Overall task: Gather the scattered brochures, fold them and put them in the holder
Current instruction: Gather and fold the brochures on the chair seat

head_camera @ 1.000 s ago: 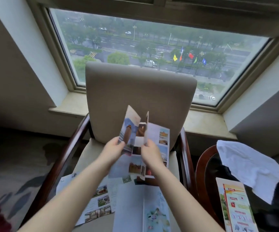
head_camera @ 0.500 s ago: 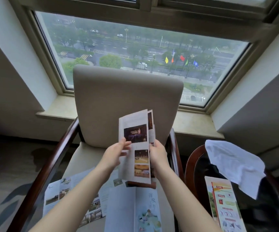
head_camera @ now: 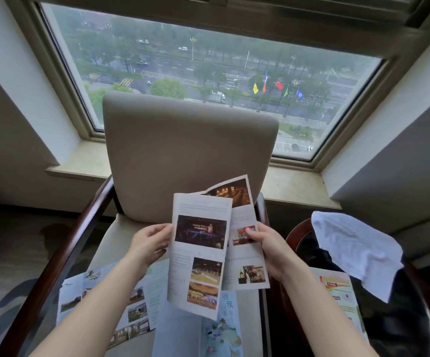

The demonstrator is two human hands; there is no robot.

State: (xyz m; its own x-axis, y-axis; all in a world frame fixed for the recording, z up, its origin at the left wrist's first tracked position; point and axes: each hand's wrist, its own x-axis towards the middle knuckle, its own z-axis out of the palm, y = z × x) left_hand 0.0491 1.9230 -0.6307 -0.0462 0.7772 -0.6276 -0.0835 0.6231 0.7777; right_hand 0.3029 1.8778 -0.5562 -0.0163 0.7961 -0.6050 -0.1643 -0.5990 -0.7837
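— Above the armchair [head_camera: 183, 155] seat, held one brochure [head_camera: 199, 253] upright between both hands, part-folded, long axis running top to bottom, top leaning a little to the right.

— Gripped how?

— Pinched at mid-height from either side. Nipped the front panel's left edge with the left hand [head_camera: 148, 243], fingers curled toward the paper. Clamped the rear panel with the right hand [head_camera: 270, 249], thumb flat on the printed face, other fingers hidden behind the sheet. Could not make out their pose.

— Folded shut?

— Not quite. Overlapped low down and fanned apart at the top, with the front panel laid over the rear one's inner edge.

— And hinged on what, next?

— Probably on the crease, set lengthwise between the two hands and about equally near to each. Looked to need the hands drawn sideways toward each other, across the short axis, to press the panels flat.

— Much left to do?

— Plenty, judging by the scene. Spotted two more flat on the seat below: an unfolded brochure [head_camera: 131, 305] under the left forearm and a blue map brochure [head_camera: 224, 328] nearer the middle. Noted an orange-edged brochure [head_camera: 337, 292] on the side table [head_camera: 296, 235] to the right, beside a white cloth [head_camera: 350, 251]. Found no holder anywhere in view.
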